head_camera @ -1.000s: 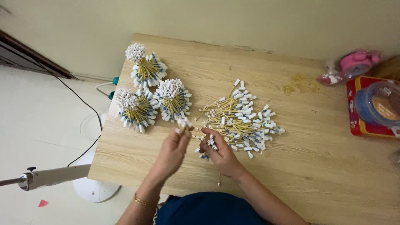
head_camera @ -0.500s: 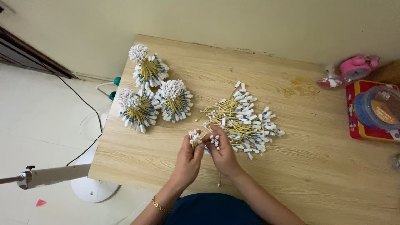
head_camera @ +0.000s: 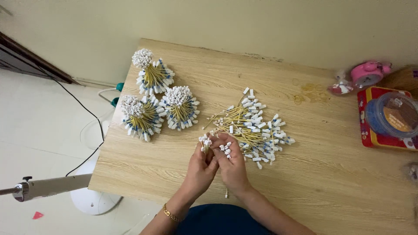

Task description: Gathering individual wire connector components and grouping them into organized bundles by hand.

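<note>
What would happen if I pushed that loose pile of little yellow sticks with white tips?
The loose pile would probably scatter, since the thin pieces lie criss-crossed and untied on the smooth wooden table. Each looks light and slightly bendy, so easy to slide. The tied bundles fan out and would likely move as one.

You are looking at an evenly lit, fairly bright scene — soft daylight-like light with no hard glare anywhere on the wooden table (head_camera: pixel 305 191). Shadows are faint: your hands cast only a weak, diffuse smudge on the table just below them. The centre of the table is sharp, its wood grain clear. Toward the table's far right edge the blue-lidded container (head_camera: pixel 394 115) looks softer and slightly stretched — wide-angle distortion. Left of the table, the pale floor (head_camera: pixel 39 126) is bright but not blown out.
</note>
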